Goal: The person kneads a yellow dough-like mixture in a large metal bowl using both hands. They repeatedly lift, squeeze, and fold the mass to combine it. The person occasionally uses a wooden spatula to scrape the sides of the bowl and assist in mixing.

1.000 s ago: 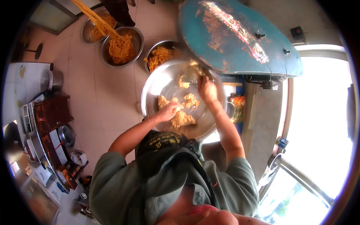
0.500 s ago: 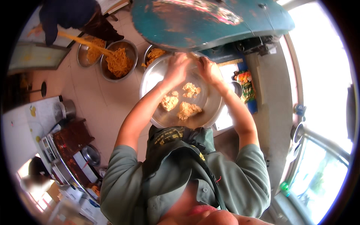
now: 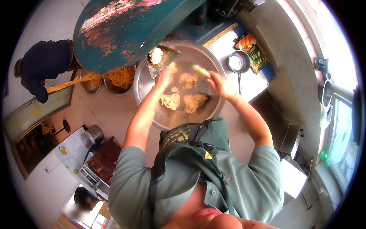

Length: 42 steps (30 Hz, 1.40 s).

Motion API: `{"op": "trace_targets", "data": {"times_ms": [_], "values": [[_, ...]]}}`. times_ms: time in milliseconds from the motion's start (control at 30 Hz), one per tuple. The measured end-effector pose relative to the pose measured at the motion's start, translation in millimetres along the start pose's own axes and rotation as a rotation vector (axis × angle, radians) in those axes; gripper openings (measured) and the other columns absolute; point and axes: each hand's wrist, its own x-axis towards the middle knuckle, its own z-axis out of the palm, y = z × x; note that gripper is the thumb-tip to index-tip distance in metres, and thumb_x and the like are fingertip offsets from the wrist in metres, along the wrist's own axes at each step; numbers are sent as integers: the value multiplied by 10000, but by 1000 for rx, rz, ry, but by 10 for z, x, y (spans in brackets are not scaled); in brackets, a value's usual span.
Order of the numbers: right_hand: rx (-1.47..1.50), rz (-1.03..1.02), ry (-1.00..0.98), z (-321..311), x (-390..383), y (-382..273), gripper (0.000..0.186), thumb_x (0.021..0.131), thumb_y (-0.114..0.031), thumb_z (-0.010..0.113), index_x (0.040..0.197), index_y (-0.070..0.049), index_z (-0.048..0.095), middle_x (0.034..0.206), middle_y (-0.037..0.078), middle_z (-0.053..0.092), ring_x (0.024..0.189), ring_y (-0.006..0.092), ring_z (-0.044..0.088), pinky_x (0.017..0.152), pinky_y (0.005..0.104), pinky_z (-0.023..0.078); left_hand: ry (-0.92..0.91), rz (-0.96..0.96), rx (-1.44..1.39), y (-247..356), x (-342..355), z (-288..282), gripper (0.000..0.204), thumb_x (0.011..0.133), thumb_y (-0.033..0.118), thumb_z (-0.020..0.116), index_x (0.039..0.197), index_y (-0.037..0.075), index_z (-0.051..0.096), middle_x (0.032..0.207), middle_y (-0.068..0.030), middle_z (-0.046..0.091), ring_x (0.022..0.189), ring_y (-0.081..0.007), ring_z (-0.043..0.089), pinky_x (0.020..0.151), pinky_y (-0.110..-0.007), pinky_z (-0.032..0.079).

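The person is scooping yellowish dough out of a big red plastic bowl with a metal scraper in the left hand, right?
Not quite. The head view shows the big round bowl is shiny metal, not red plastic. The rest holds: the left hand holds a flat metal scraper carrying a lump, and yellowish dough pieces lie in the bowl.
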Motion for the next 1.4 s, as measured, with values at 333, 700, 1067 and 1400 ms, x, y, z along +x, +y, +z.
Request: {"op": "trace_targets", "data": {"times_ms": [333, 700, 1067, 1400], "values": [[41, 36, 45, 16, 59, 118, 338, 952, -216, 680, 1235, -51, 595, 979, 141, 717, 789, 345, 711, 642, 426, 579, 176, 384, 143, -465, -37, 508, 588, 825, 37, 667, 1401, 25, 550, 1461, -199, 544, 1352, -387, 507, 1152, -442, 399], [72, 22, 2, -37, 120, 195, 373, 932, -166, 705, 1256, -33, 577, 921, 124, 705, 768, 325, 705, 644, 400, 571, 196, 149, -22, -217, -822, 918, 603, 770, 103, 794, 1336, 143, 589, 1230, -96, 622, 1201, -360, 575, 985, -470, 505], [137, 70, 12, 3, 112, 236, 366, 923, -156, 717, 1246, -36, 595, 896, 133, 703, 738, 334, 702, 643, 405, 564, 738, -482, -367, -661, -72, 984, 404, 808, 293, 830, 1102, 49, 696, 1006, -162, 739, 936, -345, 711, 828, -426, 545], [135, 180, 38, 20, 122, 236, 326, 940, -166, 705, 1223, -32, 613, 856, 150, 701, 720, 338, 703, 646, 396, 556, 369, 231, -445, 854, 416, 1107, 188, 889, 176, 647, 1023, 59, 710, 1046, -148, 697, 965, -322, 671, 815, -425, 545]]}}
